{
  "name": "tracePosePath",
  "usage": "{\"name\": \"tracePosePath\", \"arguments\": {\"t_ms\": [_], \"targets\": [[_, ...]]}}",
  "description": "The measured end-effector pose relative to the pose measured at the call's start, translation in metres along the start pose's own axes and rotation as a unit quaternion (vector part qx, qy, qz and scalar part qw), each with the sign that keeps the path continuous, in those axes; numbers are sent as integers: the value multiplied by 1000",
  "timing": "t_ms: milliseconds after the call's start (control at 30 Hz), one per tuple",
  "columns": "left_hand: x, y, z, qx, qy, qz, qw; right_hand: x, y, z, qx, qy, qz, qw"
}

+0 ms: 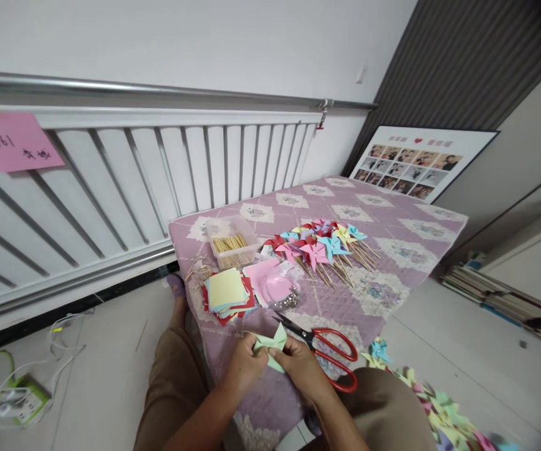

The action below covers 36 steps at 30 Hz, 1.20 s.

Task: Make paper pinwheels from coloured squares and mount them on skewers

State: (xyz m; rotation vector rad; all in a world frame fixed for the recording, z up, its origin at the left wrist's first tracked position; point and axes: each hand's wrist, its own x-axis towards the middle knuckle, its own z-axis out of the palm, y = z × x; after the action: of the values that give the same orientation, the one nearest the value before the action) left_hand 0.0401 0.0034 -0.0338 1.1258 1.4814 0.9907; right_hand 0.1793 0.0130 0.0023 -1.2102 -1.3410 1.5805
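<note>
My left hand [246, 365] and my right hand [301, 369] both pinch a folded piece of light green paper [270, 346] just above the near edge of a low table with a purple patterned cloth [406, 250]. Red-handled scissors [329, 351] lie on the cloth right beside my right hand. Beyond my hands sit a stack of coloured paper squares [227, 293] and some pink paper with a clear plastic bag [275, 285].
A pile of finished paper pinwheels on sticks [322, 244] lies mid-table. A clear box of wooden sticks [231, 244] stands behind the paper stack. More pinwheels [439, 413] lie on the floor at right. A white radiator [111, 181], a framed photo collage [416, 164] and a power strip [21, 401] surround the table.
</note>
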Motion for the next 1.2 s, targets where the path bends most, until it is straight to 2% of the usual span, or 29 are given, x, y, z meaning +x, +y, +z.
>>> {"name": "tracePosePath", "arguments": {"t_ms": [167, 367, 600, 800, 933, 1200], "targets": [[1, 3, -1, -20, -3, -7, 1000, 1, -3, 0, 24, -6, -3, 1000], [4, 8, -8, -32, -47, -69, 996, 1, -3, 1, 37, -8, 8, 999], [7, 10, -11, -57, -68, -74, 993, 2, -5, 3, 25, 14, 10, 1000], [8, -1, -10, -64, -68, -70, 993, 3, -5, 4, -14, 29, -1, 999], [10, -9, -9, -57, -56, -80, 994, 2, -9, 5, -1, 18, 7, 1000], [8, -1, -11, -49, -60, -82, 994, 3, -11, 4, 26, 6, 23, 999]]}}
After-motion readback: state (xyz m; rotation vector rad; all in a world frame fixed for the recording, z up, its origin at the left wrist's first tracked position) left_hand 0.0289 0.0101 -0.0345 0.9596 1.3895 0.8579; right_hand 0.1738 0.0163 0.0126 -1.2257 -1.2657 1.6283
